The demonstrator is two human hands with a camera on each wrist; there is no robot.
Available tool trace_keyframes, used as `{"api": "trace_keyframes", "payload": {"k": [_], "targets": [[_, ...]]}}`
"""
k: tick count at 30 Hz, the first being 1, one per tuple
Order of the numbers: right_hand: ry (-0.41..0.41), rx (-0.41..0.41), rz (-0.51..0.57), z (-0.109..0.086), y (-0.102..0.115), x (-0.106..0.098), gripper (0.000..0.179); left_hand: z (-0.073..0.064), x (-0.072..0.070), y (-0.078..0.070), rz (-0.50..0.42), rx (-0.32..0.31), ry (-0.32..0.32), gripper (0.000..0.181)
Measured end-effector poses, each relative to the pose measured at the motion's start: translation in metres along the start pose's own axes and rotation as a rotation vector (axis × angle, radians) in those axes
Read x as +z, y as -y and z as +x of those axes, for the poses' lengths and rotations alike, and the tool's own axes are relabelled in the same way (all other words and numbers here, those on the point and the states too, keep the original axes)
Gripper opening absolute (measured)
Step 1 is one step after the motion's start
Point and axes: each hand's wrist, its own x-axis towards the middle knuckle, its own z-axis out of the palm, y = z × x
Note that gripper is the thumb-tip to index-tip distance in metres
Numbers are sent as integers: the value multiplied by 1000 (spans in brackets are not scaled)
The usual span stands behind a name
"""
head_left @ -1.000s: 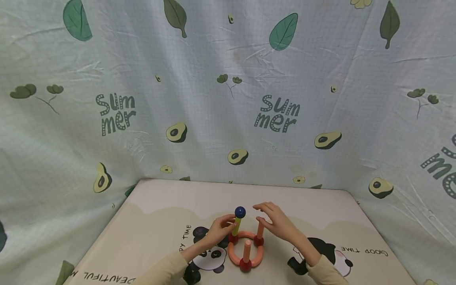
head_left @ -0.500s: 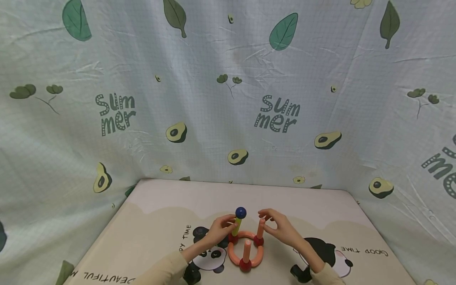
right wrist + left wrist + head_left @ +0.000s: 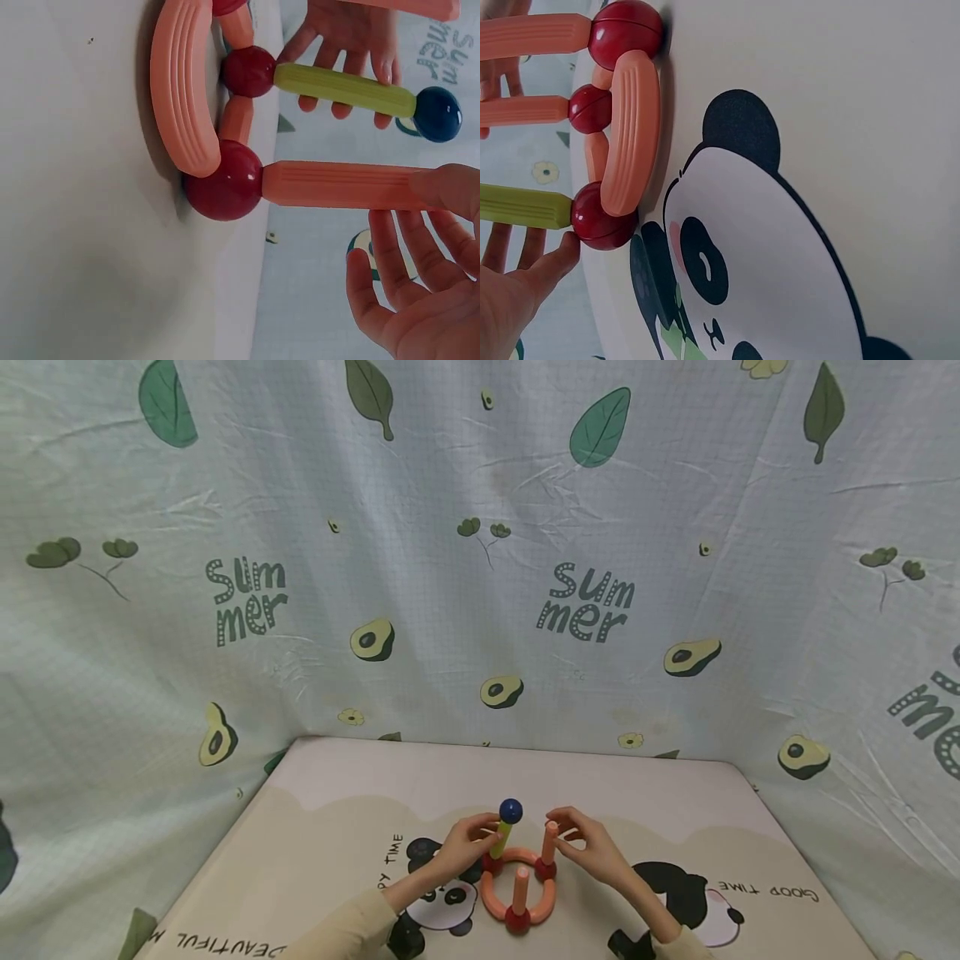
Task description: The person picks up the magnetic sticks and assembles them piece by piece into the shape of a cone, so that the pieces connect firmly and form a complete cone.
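A building-toy ring of curved orange pieces [image 3: 491,899] joined by three red balls [image 3: 225,182] lies on the table. Upright at its far left stands a yellow-green stick [image 3: 345,88], topped by a blue ball [image 3: 511,811]. My left hand [image 3: 461,848] holds this stick, with the thumb tip down by the red ball at its foot. At the far right, an orange stick [image 3: 341,184] rises from another ball. My right hand [image 3: 597,853] pinches it near the top, thumb in front and fingers behind. The front orange stick [image 3: 521,891] stands untouched.
The tabletop [image 3: 330,802] carries printed pandas, one under my left forearm and another panda [image 3: 678,893] beside my right. A hanging cloth [image 3: 420,568] with avocados and leaves walls off the back and sides.
My right hand has come down from above the far-right orange stick and now grips its upper end. The left hand stays on the yellow-green stick, which leans slightly more to the right.
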Motion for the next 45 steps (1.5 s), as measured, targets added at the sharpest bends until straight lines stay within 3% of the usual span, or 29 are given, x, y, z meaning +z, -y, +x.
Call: {"api": "trace_keyframes", "payload": {"k": [14,17,21,24,31,40,45], "targets": [[54,28,25,6,3,9,27,3,2,2,27,8,1,31],[63,25,25,7,16,7,26,0,2,-15,39,10,5,30],[77,25,27,9,26,7,25,1,5,-17,51,14,9,30],[85,19,30,11,15,10,25,4,7,-12,61,34,11,29],[85,-31,42,13,7,12,24,-3,6,-40,70,32,39,28],[85,7,40,13,8,12,24,-2,5,-41,78,22,38,28],[30,41,39,9,23,8,25,-2,6,-40,77,23,35,28]]}}
